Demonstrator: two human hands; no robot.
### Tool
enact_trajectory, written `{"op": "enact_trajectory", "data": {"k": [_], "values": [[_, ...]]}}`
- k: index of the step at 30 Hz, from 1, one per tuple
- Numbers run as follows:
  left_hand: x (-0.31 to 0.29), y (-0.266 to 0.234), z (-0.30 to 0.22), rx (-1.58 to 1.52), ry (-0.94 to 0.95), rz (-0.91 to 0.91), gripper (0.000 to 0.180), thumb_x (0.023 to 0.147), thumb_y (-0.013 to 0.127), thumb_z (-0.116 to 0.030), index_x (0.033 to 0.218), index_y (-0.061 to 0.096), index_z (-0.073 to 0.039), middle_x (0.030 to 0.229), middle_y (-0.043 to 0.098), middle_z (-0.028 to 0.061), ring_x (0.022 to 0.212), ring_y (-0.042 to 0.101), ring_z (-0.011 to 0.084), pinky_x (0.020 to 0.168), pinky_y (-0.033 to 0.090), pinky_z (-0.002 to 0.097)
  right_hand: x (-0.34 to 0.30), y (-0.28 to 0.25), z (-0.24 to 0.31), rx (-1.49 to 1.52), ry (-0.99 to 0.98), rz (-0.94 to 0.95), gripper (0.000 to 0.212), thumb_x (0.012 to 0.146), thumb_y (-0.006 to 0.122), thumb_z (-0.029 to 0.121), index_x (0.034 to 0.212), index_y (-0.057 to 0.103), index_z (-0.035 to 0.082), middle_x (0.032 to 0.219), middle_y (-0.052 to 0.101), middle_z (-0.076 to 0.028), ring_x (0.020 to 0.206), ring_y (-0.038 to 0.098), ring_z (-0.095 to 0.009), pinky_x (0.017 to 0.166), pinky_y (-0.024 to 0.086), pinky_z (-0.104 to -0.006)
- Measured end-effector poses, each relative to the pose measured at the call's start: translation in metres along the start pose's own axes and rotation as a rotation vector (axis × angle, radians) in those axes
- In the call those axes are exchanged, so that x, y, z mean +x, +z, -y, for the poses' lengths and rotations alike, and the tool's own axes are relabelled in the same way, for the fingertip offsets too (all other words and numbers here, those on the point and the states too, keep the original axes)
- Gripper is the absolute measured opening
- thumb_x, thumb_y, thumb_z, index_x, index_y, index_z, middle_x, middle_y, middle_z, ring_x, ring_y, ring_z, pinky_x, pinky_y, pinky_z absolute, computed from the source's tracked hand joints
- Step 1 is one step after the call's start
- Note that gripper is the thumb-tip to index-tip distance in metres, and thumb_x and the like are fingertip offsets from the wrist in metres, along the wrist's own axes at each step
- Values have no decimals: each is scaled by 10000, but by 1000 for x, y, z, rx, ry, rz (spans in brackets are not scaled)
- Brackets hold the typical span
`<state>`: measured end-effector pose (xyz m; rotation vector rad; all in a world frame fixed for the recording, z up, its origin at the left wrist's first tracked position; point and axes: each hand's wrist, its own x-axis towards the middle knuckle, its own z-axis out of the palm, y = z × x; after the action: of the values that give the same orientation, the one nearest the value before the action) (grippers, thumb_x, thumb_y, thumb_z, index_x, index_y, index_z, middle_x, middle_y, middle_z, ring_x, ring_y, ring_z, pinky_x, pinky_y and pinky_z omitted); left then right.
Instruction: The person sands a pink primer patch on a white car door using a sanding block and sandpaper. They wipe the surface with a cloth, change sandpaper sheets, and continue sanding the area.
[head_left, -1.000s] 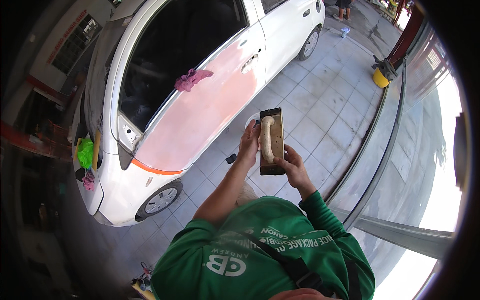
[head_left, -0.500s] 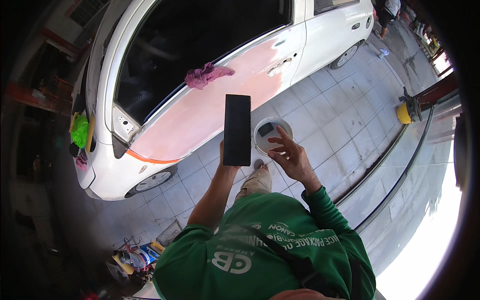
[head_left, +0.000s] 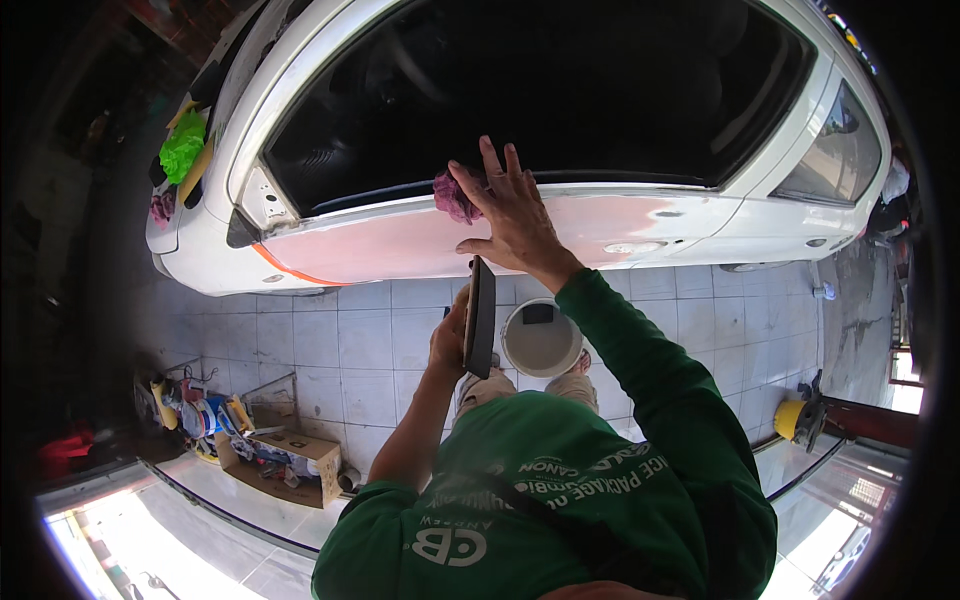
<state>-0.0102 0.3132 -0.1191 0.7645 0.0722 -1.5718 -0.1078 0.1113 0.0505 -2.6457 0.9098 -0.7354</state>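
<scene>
My left hand (head_left: 449, 335) grips a flat black sanding block (head_left: 481, 325), turned nearly edge-on, with a thin tan side toward the palm. Fingers spread wide, my right hand (head_left: 517, 228) reaches over the car door (head_left: 365, 248), which has a dull pink patch along its white side. A crumpled purple-pink rag (head_left: 455, 200) lies at the base of the dark window, partly behind the right hand's fingers; whether they touch it, I cannot tell. Below, a white bucket (head_left: 541, 375) of cloudy liquid stands by my feet, with a dark rectangular piece (head_left: 538, 313) inside.
A bright green bag (head_left: 183, 147) rests at the car's left end. On the floor at lower left, an open cardboard box (head_left: 325, 465) holds assorted items beside other clutter. A yellow container (head_left: 790, 420) stands at the right, near a wall edge.
My right hand has gone from above the bucket up to the rag by the window, fingers spreading. The sanding block has turned from face-up to nearly edge-on. The view has swung round.
</scene>
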Motion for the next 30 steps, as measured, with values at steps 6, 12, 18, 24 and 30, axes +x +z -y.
{"op": "enact_trajectory", "data": {"k": [6,12,18,24,30], "values": [[-41,-31,54,-180,309,-155,547,1156,288,-376,1495,524,-18,1297,693,153,1072,745,269,936,642,415,44,94,-84,116,-429,72,812,778,931,293,1500,561,275,1551,549,-140,1426,522,-420,1186,457,-547],[-76,8,181,-536,659,-586,509,1145,366,-429,1356,610,-35,1130,723,129,942,741,267,806,629,397,29,31,-96,846,-553,315,485,830,801,12,1285,649,85,1239,728,-116,1113,734,-282,983,581,-373],[-41,19,301,-552,590,-796,517,1145,361,-440,1398,593,-52,1107,733,125,898,740,228,769,624,377,-86,62,-127,932,-502,737,569,819,802,1,1348,602,71,1241,712,-146,1122,724,-326,984,582,-402],[-22,3,383,-306,390,-1220,409,1086,593,-449,1232,627,-68,777,531,-13,712,529,101,634,466,291,-253,234,-231,774,-217,1146,644,796,848,84,1389,598,112,1284,706,-121,1178,693,-343,1019,555,-414],[-27,-90,513,-289,261,-1365,358,1110,572,-383,1294,598,-77,722,497,-51,592,473,67,540,426,255,-417,434,-347,413,-259,1512,665,775,882,285,1373,641,120,1311,702,-130,1211,671,-353,1042,532,-448]]}}
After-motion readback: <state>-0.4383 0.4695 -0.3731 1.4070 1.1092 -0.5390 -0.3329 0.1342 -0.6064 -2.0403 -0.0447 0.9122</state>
